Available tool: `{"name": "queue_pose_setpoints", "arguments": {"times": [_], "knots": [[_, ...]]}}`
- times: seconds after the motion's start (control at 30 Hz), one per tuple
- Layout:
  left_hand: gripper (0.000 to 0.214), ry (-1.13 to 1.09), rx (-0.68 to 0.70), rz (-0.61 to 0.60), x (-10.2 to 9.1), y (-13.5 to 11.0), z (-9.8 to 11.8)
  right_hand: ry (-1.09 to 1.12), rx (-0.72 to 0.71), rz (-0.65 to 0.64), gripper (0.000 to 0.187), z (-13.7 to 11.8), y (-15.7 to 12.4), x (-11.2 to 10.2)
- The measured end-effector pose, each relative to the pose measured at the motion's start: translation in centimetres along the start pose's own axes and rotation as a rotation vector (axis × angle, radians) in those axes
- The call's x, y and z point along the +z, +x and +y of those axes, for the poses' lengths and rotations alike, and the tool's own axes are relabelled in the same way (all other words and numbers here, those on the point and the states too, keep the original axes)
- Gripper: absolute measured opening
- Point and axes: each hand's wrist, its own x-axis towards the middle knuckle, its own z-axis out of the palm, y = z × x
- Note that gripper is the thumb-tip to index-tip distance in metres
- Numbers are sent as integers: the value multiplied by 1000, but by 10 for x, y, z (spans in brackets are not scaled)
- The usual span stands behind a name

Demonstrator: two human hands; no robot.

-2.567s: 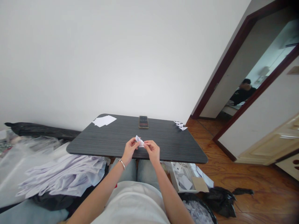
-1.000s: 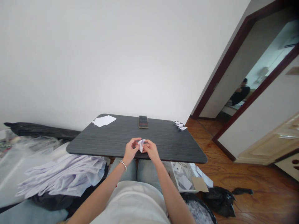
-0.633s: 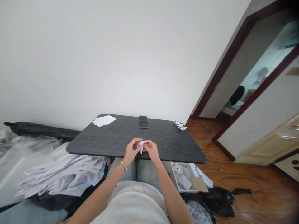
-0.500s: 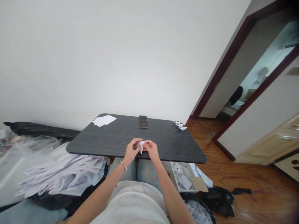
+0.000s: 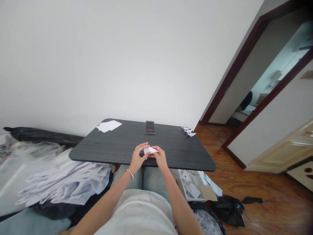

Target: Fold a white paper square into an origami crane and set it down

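- Wall (image 5: 97, 65), plain white, rises well beyond the hands, with a dark doorway frame (image 5: 233, 68) off to their right.
- Wooden floor (image 5: 264, 186) spreads to the right of the hands.
- Worktop (image 5: 117, 147), dark grey with a fine grain, lies straight ahead of the hands, which are just over its near edge.
- Pile of white paper sheets (image 5: 66, 184) sits below and left of the hands, too overlapped to count.
- One black plastic bag (image 5: 228, 212) lies low to the right of the hands, near one shallow box (image 5: 189, 191) of paper pieces, uncountable at this size.
- Loose white sheets (image 5: 109, 126), at least two and overlapping, lie on the worktop, ahead and left of the hands.
- One phone (image 5: 150, 127) lies straight ahead of the hands, near the far edge.
- Small folded paper points (image 5: 188, 131), about three, overlap at the corner ahead and right of the hands.
- Left hand (image 5: 138, 158), with one thin bangle (image 5: 129, 174) at the wrist, and right hand (image 5: 159, 157) are both closed, fingertips pinching the paper.
- Folded white paper (image 5: 150, 150), one piece, is held between the hands, just above the worktop. The step appears to be folding, and the next move seems to call for a firm, even crease.
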Motion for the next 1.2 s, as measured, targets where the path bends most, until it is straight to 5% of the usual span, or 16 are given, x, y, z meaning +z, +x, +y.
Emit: {"name": "queue_pose_setpoints", "arguments": {"times": [0.3,1.2], "knots": [[27,-107,-91,9,3,-2,-9,-11,-41,-5,20,-2,-3,0],[27,-33,-45,49,3,-4,-4,-62,-108,-17,23,-2,-7,1]]}}
